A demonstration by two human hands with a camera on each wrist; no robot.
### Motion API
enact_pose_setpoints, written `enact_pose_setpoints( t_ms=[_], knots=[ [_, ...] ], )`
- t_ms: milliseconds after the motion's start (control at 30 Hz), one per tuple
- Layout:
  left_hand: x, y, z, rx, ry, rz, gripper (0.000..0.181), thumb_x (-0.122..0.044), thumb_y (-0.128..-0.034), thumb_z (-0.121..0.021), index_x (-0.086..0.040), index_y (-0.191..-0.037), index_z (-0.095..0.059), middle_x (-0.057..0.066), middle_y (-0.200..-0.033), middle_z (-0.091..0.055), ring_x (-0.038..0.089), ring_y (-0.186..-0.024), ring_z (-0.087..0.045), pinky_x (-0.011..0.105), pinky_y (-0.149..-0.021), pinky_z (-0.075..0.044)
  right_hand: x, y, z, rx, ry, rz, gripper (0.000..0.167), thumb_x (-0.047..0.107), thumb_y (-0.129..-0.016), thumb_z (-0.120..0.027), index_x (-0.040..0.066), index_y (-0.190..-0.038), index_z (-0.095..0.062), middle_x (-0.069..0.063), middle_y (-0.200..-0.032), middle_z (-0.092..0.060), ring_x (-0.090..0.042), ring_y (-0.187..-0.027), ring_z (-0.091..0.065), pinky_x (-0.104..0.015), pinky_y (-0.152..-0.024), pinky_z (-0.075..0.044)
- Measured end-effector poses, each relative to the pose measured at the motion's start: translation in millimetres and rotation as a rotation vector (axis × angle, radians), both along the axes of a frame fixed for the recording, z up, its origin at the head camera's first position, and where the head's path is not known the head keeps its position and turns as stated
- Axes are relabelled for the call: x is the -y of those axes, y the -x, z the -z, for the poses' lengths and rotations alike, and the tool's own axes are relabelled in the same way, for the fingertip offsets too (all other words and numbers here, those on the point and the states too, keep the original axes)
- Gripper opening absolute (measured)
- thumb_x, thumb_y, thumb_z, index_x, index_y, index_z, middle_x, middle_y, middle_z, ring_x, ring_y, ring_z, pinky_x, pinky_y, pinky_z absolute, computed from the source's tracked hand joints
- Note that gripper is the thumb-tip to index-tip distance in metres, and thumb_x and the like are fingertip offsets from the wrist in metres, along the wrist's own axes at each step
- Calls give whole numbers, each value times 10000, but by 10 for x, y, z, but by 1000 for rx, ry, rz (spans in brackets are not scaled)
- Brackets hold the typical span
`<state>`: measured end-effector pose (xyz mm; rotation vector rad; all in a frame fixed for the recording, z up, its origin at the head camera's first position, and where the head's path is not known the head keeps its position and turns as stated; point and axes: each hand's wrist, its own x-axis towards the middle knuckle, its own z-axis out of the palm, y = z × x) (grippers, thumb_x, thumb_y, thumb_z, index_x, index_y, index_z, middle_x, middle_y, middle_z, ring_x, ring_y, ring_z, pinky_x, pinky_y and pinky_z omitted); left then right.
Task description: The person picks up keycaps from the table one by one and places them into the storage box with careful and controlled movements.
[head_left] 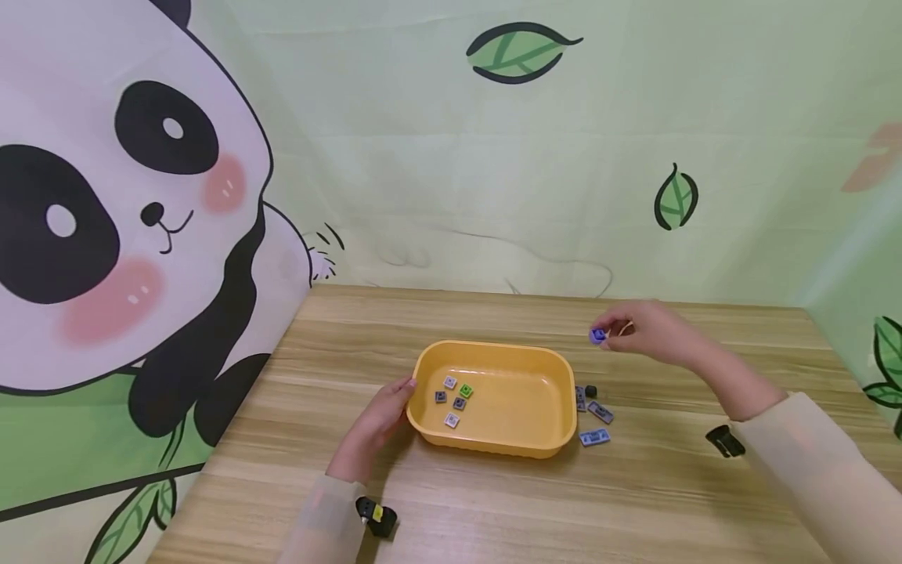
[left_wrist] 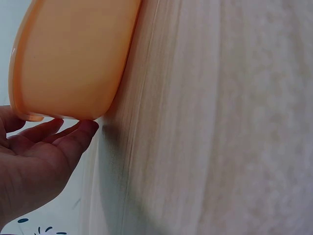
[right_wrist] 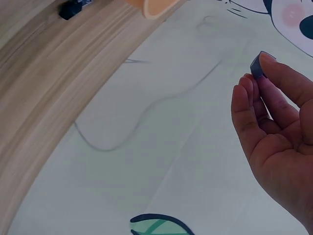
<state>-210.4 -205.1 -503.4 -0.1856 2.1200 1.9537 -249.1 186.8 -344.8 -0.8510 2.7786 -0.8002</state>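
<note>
Between thumb and fingertips, my right hand (head_left: 655, 333) pinches a small blue-purple square block (head_left: 597, 336), raised beyond the tray's right end. The right wrist view shows that block (right_wrist: 257, 66) edge-on at the fingertips. My left hand (head_left: 380, 419) holds the left end of a yellow plastic tray (head_left: 493, 448), thumb at the rim. In the left wrist view its fingers (left_wrist: 73, 142) press the tray's outer wall. Inside, toward the left, lie several small square pieces: a green one (head_left: 466, 391), white ones (head_left: 452, 421) and dark grey ones (head_left: 440, 397).
Right of the tray lie a blue rectangular piece (head_left: 595, 437), a grey-purple one (head_left: 600, 412), another partly behind the tray wall (head_left: 581, 398), and a black block (head_left: 591, 391). A panda-print cloth (head_left: 423, 157) hangs behind the wooden table (head_left: 493, 509).
</note>
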Motion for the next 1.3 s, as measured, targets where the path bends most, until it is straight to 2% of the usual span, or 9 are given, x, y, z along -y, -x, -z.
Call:
enact_pose_setpoints(
  t_ms=[133,467,600,700,933,1300],
  knots=[
    [-1,-4,6,1,6,0,522,-151,-1121,-310,184,-1519,-276,387,-1547,-380,464,-1429,-436,540,-1199,-397,79,32,-72,14,-11,-21,234,79,-922,-735,-24,-1133,-740,-118,-996,-753,-225,-918,-678,-410,-820,-624],
    [12,5,-12,5,8,0,511,-138,-1119,-307,167,-1527,-282,377,-1543,-398,457,-1419,-452,521,-1185,-422,250,166,-191,28,7,-61,246,64,-935,-718,-42,-1156,-730,-148,-1047,-747,-238,-945,-681,-438,-867,-623],
    [18,3,-19,2,-2,14,511,-139,-1121,-300,164,-1532,-273,372,-1557,-381,459,-1435,-431,530,-1203,-395,352,202,-212,40,12,-74,239,67,-945,-706,-39,-1158,-727,-152,-1047,-742,-236,-950,-683,-438,-874,-622],
    [16,-4,-22,-3,-9,25,510,-136,-1122,-296,169,-1531,-270,371,-1564,-370,447,-1443,-422,533,-1214,-377,433,225,-208,49,15,-87,235,61,-948,-699,-38,-1160,-727,-153,-1051,-739,-234,-955,-680,-437,-884,-619],
    [17,-17,-3,-14,-14,27,504,-130,-1121,-301,171,-1525,-284,376,-1546,-396,388,-1391,-476,499,-1180,-435,621,277,-164,58,10,-94,230,54,-951,-695,-22,-1164,-734,-154,-1075,-745,-246,-982,-682,-432,-921,-615],
    [18,-29,-16,0,-28,33,509,-134,-1124,-287,159,-1540,-258,366,-1578,-350,449,-1456,-397,538,-1220,-361,925,381,-54,72,4,-136,245,48,-942,-698,-31,-1172,-728,-170,-1077,-747,-284,-1009,-691,-409,-924,-609]
  ],
)
